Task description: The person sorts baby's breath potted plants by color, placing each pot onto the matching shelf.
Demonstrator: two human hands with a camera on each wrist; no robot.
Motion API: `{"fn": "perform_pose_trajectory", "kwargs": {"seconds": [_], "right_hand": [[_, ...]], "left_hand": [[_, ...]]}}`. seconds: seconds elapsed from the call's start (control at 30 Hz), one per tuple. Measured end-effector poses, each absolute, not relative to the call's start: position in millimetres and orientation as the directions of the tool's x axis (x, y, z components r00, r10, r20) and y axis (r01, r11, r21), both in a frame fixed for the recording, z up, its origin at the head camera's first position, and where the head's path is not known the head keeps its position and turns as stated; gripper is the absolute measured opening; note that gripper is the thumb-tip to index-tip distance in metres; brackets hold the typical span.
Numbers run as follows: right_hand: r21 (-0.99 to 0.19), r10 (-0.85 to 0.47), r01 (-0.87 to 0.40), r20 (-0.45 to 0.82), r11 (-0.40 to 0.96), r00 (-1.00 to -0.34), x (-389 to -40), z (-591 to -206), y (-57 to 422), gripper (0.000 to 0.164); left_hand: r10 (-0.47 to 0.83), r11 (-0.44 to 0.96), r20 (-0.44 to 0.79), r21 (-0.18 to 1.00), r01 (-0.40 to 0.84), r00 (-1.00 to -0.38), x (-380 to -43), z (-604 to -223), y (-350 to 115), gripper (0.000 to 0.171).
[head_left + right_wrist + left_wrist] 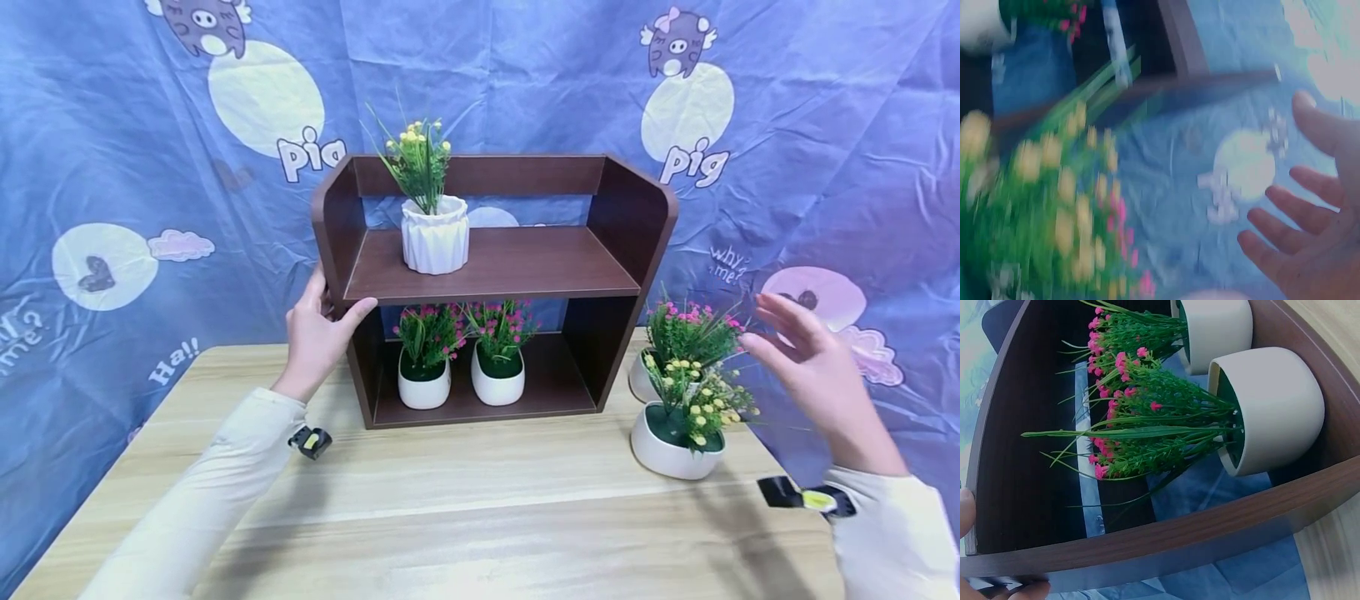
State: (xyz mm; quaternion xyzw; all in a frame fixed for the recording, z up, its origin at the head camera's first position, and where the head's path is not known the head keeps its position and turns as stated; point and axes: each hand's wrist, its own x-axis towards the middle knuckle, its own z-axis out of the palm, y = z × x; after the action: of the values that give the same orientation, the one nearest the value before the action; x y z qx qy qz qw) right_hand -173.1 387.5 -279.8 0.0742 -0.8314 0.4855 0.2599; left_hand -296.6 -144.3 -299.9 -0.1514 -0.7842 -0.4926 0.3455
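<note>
My left hand (pixel 318 333) holds the left side of a dark brown two-tier shelf (pixel 495 287). Its thumb lies at the front edge of the middle board, and the other fingers are on the outer side. In the left wrist view only fingertips (pixel 1029 590) show at the panel. To the right of the shelf, my right hand (pixel 813 375) is raised with spread fingers and holds nothing. Closest to it are a pot of pink flowers (pixel 693 329) and, in front, a white pot of yellow flowers (pixel 678 454). The right wrist view is blurred.
A ribbed white pot (pixel 437 237) with yellow flowers stands on the upper tier, left of centre. Two white pots with pink flowers, one left (pixel 424 387) and one right (pixel 498 385), stand on the lower tier. A blue printed curtain (pixel 487 83) hangs behind the wooden table (pixel 480 517).
</note>
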Motion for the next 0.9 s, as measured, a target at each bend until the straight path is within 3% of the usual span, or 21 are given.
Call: {"fn": "perform_pose_trajectory", "kwargs": {"seconds": [0.17,0.3,0.4,0.5,0.6,0.9], "right_hand": [[-0.784,0.095,-0.420,0.512,0.458,-0.854,-156.1,-302.6,425.3,0.061],[-0.772,0.079,-0.377,0.479,0.512,-0.874,-145.2,-324.7,445.8,0.061],[-0.807,0.051,-0.381,0.450,0.452,-0.892,-138.5,-343.2,456.8,0.062],[-0.853,-0.022,-0.432,0.446,0.291,-0.895,-133.9,-362.8,464.4,0.062],[-0.858,-0.090,-0.445,0.437,0.257,-0.895,-130.9,-380.8,466.6,0.062],[-0.791,-0.097,-0.269,0.259,0.550,-0.961,-134.2,-416.2,455.3,0.058]], "left_hand": [[-0.107,0.468,0.699,0.663,0.585,-0.707,-296.7,-300.6,-145.9,0.076],[-0.109,0.485,0.707,0.651,0.584,-0.699,-296.8,-300.0,-145.8,0.076],[-0.106,0.489,0.707,0.650,0.583,-0.699,-296.4,-300.0,-144.6,0.076],[-0.103,0.488,0.708,0.648,0.584,-0.699,-296.1,-300.4,-143.4,0.076],[-0.102,0.490,0.712,0.643,0.588,-0.694,-296.6,-300.9,-142.6,0.075],[-0.099,0.503,0.717,0.634,0.587,-0.690,-295.9,-300.2,-143.4,0.077]]}}
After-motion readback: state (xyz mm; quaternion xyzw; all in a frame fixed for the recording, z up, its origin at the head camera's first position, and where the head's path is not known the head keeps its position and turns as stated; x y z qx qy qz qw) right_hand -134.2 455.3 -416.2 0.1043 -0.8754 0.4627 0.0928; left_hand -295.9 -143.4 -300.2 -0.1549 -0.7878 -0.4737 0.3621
